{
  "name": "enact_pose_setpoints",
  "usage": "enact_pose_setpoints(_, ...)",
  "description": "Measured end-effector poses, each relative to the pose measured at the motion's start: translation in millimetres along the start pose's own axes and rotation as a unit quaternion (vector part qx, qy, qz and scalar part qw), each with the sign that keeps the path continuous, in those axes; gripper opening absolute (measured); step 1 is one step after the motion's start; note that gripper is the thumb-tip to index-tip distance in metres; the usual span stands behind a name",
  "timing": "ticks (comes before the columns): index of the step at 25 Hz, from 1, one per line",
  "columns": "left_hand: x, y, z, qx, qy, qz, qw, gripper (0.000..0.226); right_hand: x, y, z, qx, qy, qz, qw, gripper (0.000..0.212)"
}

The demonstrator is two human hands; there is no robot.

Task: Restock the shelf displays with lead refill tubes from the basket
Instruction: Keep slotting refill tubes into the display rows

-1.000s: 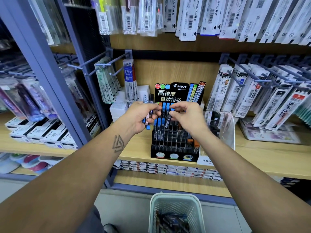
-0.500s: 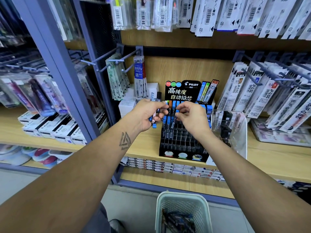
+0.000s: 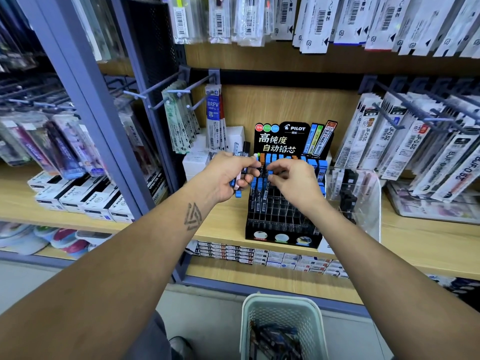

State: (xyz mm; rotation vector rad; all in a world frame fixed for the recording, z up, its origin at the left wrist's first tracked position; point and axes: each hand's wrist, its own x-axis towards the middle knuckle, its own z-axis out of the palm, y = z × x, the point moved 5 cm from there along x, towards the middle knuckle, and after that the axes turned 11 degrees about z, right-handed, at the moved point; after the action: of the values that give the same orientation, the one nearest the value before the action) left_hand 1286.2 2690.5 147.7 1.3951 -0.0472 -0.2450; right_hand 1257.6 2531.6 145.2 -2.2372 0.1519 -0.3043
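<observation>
A basket (image 3: 281, 311) on the floor holds refill tubes (image 3: 275, 339). Above, at the shelf's front edge, the left hand (image 3: 223, 178) grips several blue-capped tubes (image 3: 237, 189); the right hand (image 3: 293, 181) pinches one at the Pilot display rack (image 3: 283, 227).

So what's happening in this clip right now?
A person is restocking a black display rack on a wooden shelf with lead tubes. The left hand grips a small bunch of blue-capped tubes beside the rack. The right hand pinches one tube over the rack's upper rows. The back rows are filled; many front slots are empty. A basket on the floor below holds more tubes.
</observation>
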Motion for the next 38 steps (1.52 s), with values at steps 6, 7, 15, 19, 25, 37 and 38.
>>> enact_pose_setpoints(6, -1, -1, 1, 0.003, 0.000, -0.002, 1.000, 0.017, 0, -2, -3, 0.001, 0.019, -0.015, 1.000, 0.018)
enact_pose_setpoints(7, -2, -1, 1, 0.004, 0.000, -0.002, 1.000, 0.017, -1, -1, -1, -0.014, 0.012, -0.018, 1.000, 0.019)
enact_pose_setpoints(15, -5, 0, 4, 0.018, -0.008, -0.009, 1.000, 0.018, -1, 0, 8, -0.079, -0.010, -0.083, 0.993, 0.021)
enact_pose_setpoints(19, -9, -2, 11, 0.028, -0.042, -0.027, 0.998, 0.021, 1, 2, 1, -0.059, 0.008, -0.071, 0.996, 0.018)
enact_pose_setpoints(25, -18, -7, 33, 0.004, -0.118, -0.048, 0.992, 0.017, -9, 4, -23, 0.288, -0.068, 0.122, 0.947, 0.011)
enact_pose_setpoints(37, -4, -13, 61, -0.201, 0.017, 0.033, 0.979, 0.019, -40, 15, -22, 0.386, -0.236, 0.228, 0.862, 0.034)
enact_pose_setpoints(38, -4, -12, 60, -0.213, 0.024, 0.036, 0.976, 0.020, -38, 16, -26, 0.360, -0.228, 0.225, 0.876, 0.031)
